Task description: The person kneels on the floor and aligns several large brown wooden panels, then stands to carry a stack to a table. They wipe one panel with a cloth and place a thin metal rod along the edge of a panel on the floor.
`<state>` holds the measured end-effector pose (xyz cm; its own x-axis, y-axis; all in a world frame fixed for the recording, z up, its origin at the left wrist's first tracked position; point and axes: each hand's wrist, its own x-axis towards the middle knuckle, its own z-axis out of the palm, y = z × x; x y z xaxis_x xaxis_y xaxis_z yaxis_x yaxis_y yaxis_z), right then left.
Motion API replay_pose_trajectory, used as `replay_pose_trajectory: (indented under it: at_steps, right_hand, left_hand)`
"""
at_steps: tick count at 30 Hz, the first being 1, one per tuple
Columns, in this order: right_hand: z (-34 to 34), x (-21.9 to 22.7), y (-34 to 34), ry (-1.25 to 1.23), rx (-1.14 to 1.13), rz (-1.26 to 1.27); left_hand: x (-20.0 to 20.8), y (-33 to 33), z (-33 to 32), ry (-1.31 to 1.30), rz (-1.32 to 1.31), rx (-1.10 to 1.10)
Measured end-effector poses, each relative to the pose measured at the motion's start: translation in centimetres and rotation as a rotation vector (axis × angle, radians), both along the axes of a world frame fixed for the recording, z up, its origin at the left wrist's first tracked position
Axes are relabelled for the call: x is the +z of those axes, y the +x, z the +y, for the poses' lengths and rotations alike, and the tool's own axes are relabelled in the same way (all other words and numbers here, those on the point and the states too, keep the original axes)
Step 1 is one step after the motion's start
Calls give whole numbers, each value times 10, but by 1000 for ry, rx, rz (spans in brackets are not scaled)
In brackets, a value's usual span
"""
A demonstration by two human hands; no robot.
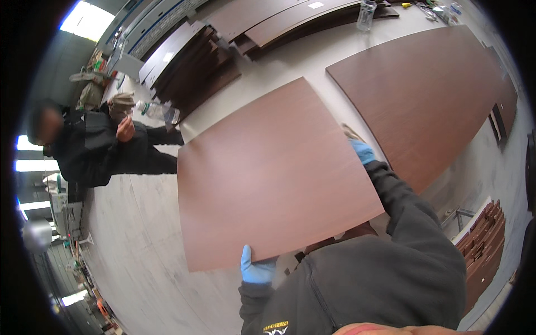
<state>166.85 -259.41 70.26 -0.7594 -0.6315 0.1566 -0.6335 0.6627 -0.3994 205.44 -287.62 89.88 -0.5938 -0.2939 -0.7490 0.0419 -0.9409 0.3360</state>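
Observation:
A flat reddish-brown wooden panel (273,173) spans the middle of the view, held in front of my body. My left hand (258,270), in a blue glove, grips its near edge with the thumb on top; the other fingers are hidden underneath. At the panel's right edge is my right hand (362,149), in a blue glove with a pale finger area. It holds that edge, its fingers partly hidden by the panel.
Right of me a larger brown panel (424,95) lies on a pale table. Stacked dark boards (190,72) and a clear bottle (365,15) are at the back. A person in black (106,142) stands at left, near another bottle (159,111). Brown pieces (483,251) are piled lower right.

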Motion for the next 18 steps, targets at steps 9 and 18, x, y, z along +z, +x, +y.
replay_pose_trajectory:
  at_steps: [9,18]
  right_hand:
    - [126,62,84,-1194,-976,-888]
    - [100,86,109,-1379,-838,-1053]
  left_hand:
    - [-132,9,-11,272,59,29]
    - [-221,9,-6,292,-73,-13]
